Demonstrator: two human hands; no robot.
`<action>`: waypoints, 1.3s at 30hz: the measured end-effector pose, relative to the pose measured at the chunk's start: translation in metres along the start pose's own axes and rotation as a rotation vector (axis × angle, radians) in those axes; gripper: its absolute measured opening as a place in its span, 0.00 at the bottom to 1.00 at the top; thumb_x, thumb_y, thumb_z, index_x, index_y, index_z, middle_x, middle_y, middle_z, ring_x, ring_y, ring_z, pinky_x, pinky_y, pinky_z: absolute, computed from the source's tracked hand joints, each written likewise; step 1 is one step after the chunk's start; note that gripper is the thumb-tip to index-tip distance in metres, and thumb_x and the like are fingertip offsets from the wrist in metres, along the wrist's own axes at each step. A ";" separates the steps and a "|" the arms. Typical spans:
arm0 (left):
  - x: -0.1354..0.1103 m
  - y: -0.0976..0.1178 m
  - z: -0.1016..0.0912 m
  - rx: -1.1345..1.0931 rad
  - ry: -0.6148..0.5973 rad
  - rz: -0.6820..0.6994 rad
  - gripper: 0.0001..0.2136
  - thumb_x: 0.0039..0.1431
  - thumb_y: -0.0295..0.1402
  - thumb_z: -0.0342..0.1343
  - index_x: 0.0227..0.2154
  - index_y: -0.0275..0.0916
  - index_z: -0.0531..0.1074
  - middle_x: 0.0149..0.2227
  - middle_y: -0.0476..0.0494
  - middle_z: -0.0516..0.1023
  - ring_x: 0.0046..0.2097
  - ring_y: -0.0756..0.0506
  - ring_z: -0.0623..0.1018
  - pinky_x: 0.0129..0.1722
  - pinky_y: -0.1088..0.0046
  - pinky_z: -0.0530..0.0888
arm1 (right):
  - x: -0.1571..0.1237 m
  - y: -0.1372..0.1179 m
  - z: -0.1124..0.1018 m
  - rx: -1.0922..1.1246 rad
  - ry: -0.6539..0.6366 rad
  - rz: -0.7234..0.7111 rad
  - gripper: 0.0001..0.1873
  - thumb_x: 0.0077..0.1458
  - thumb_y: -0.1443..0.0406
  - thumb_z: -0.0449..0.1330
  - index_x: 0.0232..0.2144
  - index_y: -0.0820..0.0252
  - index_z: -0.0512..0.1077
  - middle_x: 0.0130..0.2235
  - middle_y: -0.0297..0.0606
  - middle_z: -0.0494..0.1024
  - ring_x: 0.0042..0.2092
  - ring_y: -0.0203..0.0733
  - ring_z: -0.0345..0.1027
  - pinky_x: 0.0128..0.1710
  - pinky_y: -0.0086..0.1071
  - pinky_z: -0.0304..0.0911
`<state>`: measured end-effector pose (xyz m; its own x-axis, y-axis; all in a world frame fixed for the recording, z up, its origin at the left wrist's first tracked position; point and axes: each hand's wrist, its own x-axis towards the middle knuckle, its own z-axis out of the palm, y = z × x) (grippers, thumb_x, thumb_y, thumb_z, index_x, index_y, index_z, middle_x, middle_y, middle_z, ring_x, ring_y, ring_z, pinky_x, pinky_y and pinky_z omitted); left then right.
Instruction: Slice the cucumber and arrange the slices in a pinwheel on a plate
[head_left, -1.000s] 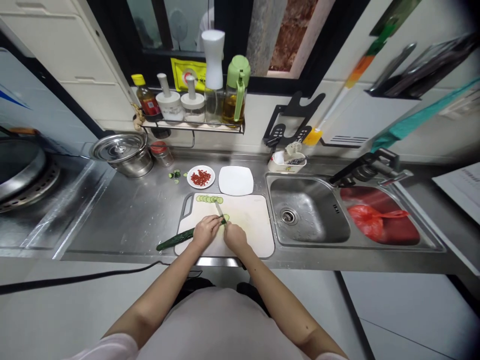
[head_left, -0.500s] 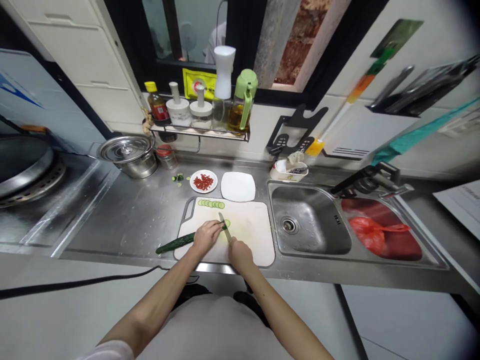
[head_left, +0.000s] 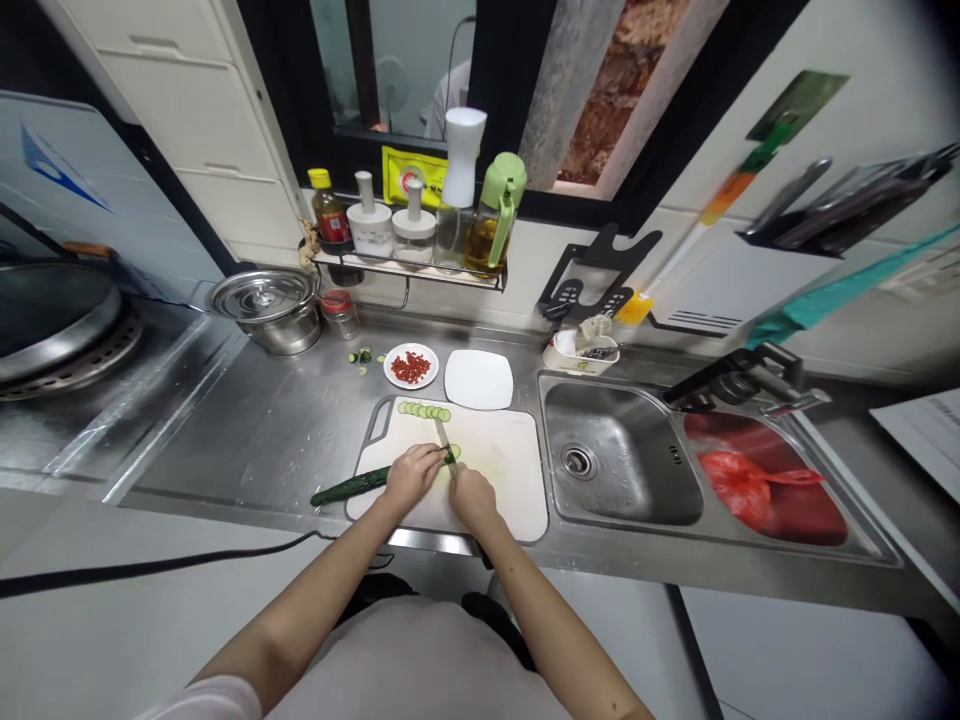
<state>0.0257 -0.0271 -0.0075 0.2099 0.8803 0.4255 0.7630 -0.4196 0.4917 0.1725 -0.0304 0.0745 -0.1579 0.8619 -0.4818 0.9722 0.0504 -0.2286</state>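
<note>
A white cutting board [head_left: 502,470] lies on the steel counter by the sink. A long green cucumber [head_left: 349,487] rests across its left edge. My left hand [head_left: 411,475] is curled over the cucumber's cut end and holds it down. My right hand [head_left: 471,493] is closed round the handle of a knife [head_left: 444,437], whose blade stands on the cucumber next to my left fingers. A row of cucumber slices [head_left: 424,410] lies along the board's far edge.
Behind the board stand a small plate of red chopped pieces [head_left: 410,367] and a white square plate [head_left: 478,379]. A lidded steel pot [head_left: 264,308] sits at the back left. The sink [head_left: 616,460] is right of the board, with a red bag [head_left: 739,478] in the far basin.
The knife went back toward me and returned onto the cucumber. The view drifted slightly; both hands stay at the cucumber's cut end.
</note>
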 end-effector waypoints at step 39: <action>-0.003 0.009 -0.053 0.157 -0.432 -0.333 0.20 0.57 0.32 0.55 0.54 0.46 0.67 0.47 0.43 0.73 0.51 0.43 0.70 0.52 0.66 0.67 | 0.001 0.012 0.002 0.006 0.012 0.017 0.17 0.63 0.65 0.43 0.47 0.64 0.67 0.42 0.51 0.78 0.44 0.48 0.73 0.38 0.35 0.61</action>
<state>-0.0009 -0.0447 0.0363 0.1483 0.9840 -0.0989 0.9057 -0.0950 0.4131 0.1836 -0.0297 0.0693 -0.1389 0.8688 -0.4753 0.9738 0.0326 -0.2250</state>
